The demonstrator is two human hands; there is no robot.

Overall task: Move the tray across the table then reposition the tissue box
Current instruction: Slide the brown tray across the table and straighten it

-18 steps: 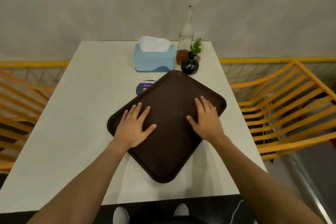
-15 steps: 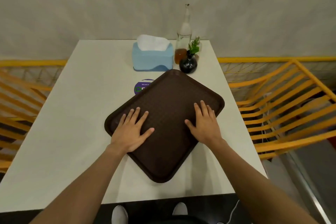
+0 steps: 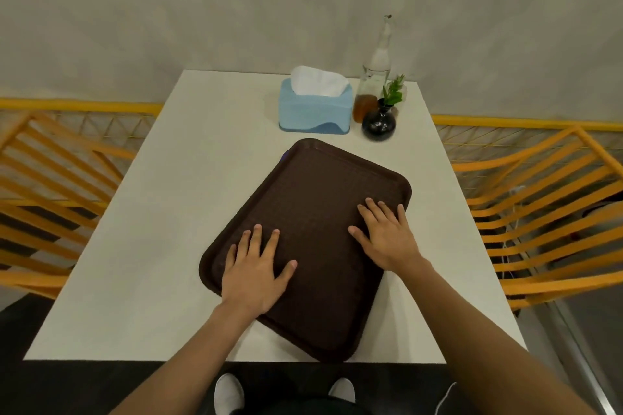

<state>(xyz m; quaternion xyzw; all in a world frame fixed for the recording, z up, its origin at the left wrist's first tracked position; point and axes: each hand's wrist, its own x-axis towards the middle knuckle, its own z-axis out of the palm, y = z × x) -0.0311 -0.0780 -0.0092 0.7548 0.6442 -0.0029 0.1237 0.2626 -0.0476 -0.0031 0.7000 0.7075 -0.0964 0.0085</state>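
The brown tray (image 3: 313, 239) now covers nearly all of the purple sticker that showed clear at its far-left edge a moment ago. It lies askew on the white desk (image 3: 161, 212), under both palms: the left hand (image 3: 258, 271) and right hand (image 3: 387, 236) rest flat and spread, pressing, gripping nothing. The sliding step looks underway. Beyond the fingertips stands the blue tissue box (image 3: 315, 109), untouched, beside a bottle (image 3: 376, 77) and vase (image 3: 379, 123); next comes releasing the tray and reaching forward.

Matt, textured brown plastic tray (image 3: 313, 212) on a smooth white table (image 3: 188, 199); glossy black vase (image 3: 378, 125).
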